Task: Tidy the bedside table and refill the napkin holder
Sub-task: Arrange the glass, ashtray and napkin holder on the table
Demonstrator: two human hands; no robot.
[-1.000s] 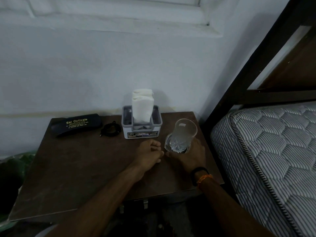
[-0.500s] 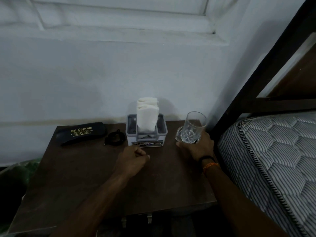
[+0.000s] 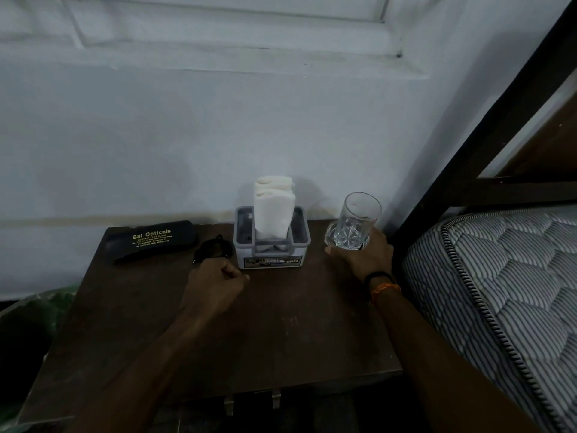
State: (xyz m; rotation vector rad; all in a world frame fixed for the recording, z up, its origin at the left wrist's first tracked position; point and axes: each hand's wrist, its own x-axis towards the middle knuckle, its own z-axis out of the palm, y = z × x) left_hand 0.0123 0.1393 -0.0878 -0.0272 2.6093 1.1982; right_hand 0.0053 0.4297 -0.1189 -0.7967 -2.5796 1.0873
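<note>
A grey napkin holder (image 3: 272, 254) stands at the back middle of the dark wooden bedside table (image 3: 281, 332), with folded white napkins (image 3: 273, 210) upright in it. My right hand (image 3: 362, 256) grips the base of a clear cut-glass tumbler (image 3: 356, 221) at the table's back right corner, right of the holder. My left hand (image 3: 215, 284) rests as a loose fist on the table just front-left of the holder and holds nothing that I can see.
A black spectacle case (image 3: 153, 240) with gold lettering lies at the back left. A small black coiled item (image 3: 214, 247) sits between it and the holder. A striped mattress (image 3: 499, 292) and dark bed frame (image 3: 468, 145) border the right side. White wall behind.
My right hand has carried the glass from the table's front middle to the back right corner. My left hand has drawn left and curled into a fist.
</note>
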